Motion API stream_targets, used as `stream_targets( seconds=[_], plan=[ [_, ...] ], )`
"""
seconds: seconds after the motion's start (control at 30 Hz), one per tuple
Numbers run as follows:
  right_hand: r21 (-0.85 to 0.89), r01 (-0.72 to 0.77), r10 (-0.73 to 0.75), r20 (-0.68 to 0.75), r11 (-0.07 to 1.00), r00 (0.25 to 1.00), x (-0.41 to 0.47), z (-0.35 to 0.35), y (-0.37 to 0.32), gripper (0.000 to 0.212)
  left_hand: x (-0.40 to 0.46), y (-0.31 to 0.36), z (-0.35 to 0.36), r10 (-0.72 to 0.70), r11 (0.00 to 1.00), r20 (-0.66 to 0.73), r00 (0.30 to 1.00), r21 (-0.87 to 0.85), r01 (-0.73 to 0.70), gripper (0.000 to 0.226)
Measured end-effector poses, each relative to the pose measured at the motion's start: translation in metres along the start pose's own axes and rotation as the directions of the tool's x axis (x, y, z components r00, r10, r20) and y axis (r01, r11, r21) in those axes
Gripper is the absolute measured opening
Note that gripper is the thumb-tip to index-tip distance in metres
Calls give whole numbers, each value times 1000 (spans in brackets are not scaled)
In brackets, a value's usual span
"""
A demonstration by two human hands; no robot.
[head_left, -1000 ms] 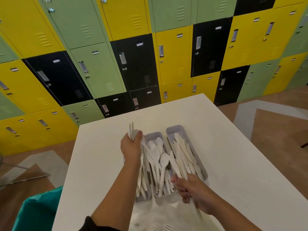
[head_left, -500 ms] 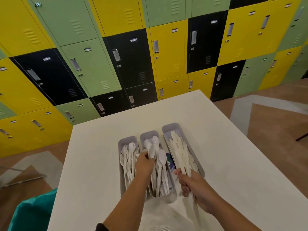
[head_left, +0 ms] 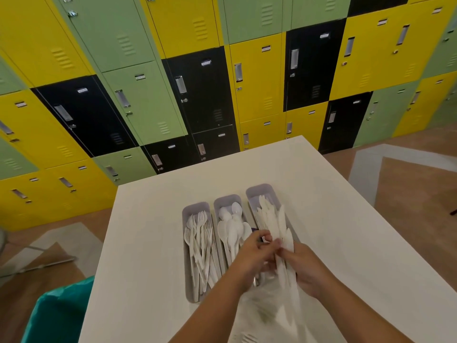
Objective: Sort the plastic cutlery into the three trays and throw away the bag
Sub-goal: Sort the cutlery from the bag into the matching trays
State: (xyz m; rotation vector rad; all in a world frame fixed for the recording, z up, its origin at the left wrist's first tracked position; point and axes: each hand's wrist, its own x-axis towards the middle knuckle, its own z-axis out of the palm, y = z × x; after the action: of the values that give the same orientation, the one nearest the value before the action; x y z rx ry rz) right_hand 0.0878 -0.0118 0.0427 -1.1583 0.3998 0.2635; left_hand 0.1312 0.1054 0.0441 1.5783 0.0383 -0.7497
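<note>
- Bin [head_left: 57,313]: teal liner, on the floor at the table's near-left corner; in my judgement this is where the bag goes last.
- Fork tray [head_left: 188,243]: leftmost of three grey trays standing side by side on the white table [head_left: 148,243]; holds white forks, tines away from you.
- Spoon tray [head_left: 223,200]: middle; holds white spoons, bowls away from you.
- Your left hand [head_left: 252,256]: over the near ends of the spoon and knife trays, fingers curled, fingertips touching the bundle; whether it pinches a piece, you cannot tell.
- Knives [head_left: 284,258]: a white bundle, upright between your two hands.
- Your right hand [head_left: 309,271]: gripping the bundle's lower part.
- Knife tray [head_left: 259,191]: rightmost; already holds knives.
- Bag [head_left: 267,315]: clear plastic, on the table's near edge below your hands; a few pieces seem left inside.
- Step in hand, as judged: sorting knives. Next, lay the bundle lengthwise into the knife tray.
</note>
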Motion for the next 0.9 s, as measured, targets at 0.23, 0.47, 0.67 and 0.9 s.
stream_targets(
  seconds=[0.23, 0.47, 0.67, 0.9],
  plan=[
    [-200, -40, 54, 63, 979, 997, 16, -3, -12, 29, 19, 9, 10, -58, 995, -145, 988, 67, 69, 9],
    [-235, 4, -20, -66, 972, 998, 33, -10, -14, 24, 51, 18, 7, -93, 990, -275, 957, 77, 118, 24],
    [-403, 66, -130, -134, 913, 982, 65, -11, -26, 36, 79, 26, 11, -23, 993, -248, 969, 106, 51, 30],
    [-460, 71, -127, -93, 885, 988, 80, -10, -39, 51, 88, 16, 7, 77, 961, -261, 962, 275, -2, 39]
  ],
)
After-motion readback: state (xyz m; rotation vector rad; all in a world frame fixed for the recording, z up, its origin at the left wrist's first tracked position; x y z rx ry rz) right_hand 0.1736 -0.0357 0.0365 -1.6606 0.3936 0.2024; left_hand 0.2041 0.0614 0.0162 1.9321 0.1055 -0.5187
